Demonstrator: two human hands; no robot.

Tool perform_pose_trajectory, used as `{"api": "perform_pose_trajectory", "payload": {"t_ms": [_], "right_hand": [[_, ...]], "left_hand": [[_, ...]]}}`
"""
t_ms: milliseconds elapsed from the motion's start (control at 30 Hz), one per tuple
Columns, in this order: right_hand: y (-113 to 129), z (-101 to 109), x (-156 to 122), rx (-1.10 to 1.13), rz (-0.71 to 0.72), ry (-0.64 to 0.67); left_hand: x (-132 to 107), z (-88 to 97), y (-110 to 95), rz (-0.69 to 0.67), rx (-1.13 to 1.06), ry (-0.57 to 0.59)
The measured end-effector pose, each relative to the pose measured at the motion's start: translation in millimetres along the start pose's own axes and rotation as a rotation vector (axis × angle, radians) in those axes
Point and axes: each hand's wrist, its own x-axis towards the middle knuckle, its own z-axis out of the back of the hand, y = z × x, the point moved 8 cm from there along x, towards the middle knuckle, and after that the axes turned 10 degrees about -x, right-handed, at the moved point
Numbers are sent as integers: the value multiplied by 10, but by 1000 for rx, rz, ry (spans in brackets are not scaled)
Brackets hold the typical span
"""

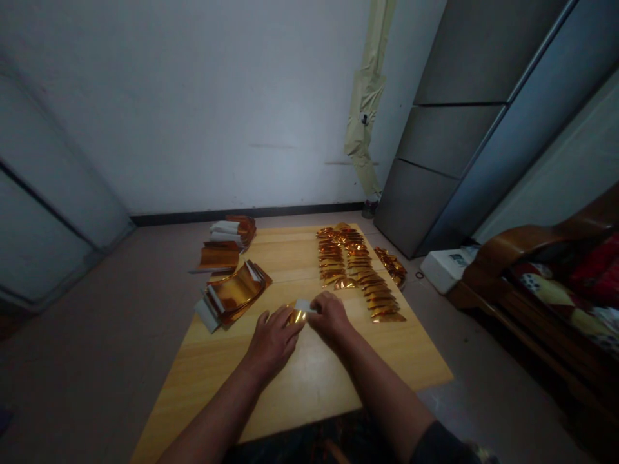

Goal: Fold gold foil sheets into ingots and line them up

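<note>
My left hand [273,341] and my right hand [331,319] meet near the middle of a light wooden table [309,380]. Between them they pinch a small piece of shiny gold foil [296,316] with a white tab [303,305] at its edge. My fingers hide part of it. Two rows of curled gold foil strips [358,270] lie beyond my right hand. To the left of my left hand sits a loose stack of gold foil packets [236,294] with white edges, and more stacks [227,241] lie behind it.
A small heap of gold foil [391,267] lies at the table's far right corner. Grey metal cabinets [435,129] stand to the right, with a white box [447,269] on the floor. A wooden sofa [532,290] sits at right, and a pale garment [366,96] hangs on the wall.
</note>
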Motion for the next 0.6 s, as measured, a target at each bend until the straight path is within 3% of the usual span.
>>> {"api": "perform_pose_trajectory", "payload": {"t_ms": [133, 267, 400, 600], "right_hand": [[-13, -31, 20, -29, 5, 10], [10, 7, -21, -41, 118, 43], [131, 38, -185, -197, 229, 63], [314, -24, -453, -286, 247, 61]], "left_hand": [[21, -1, 0, 39, -20, 55], [64, 36, 35, 73, -35, 90], [164, 71, 66, 109, -77, 84], [281, -49, 118, 268, -212, 71]]}}
